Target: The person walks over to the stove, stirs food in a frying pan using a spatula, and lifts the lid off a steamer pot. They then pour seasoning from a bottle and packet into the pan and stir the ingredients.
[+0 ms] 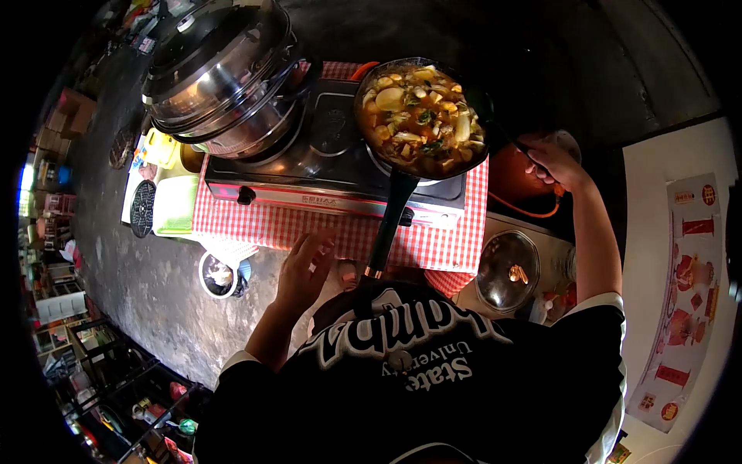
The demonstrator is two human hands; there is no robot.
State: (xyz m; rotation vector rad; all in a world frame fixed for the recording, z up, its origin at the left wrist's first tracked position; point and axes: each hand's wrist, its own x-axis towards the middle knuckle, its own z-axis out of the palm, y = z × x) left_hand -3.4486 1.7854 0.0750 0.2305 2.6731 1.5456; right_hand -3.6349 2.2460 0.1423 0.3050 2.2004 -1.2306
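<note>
My right hand point(555, 162) is closed around the dark handle of a utensil, whose dark head point(481, 104) is at the right rim of the pan. The pan point(402, 166) sits on the right burner, full of stew point(423, 120) with pale vegetable pieces, cubes and green leaves in reddish broth. Its green handle point(390, 220) points toward my body. My left hand point(307, 267) hangs in front of the checked cloth, left of the pan handle, fingers apart and holding nothing. The gas stove point(332, 185) stands on the red and white checked cloth point(294, 224).
A large steel steamer pot point(232, 85) stands on the left burner. Left of it are a green tray point(178, 205) and a black round rack point(143, 207). A metal lid point(506, 271) lies at the right, and a bin point(219, 277) stands on the floor. An orange hose point(533, 213) curves beyond the stove.
</note>
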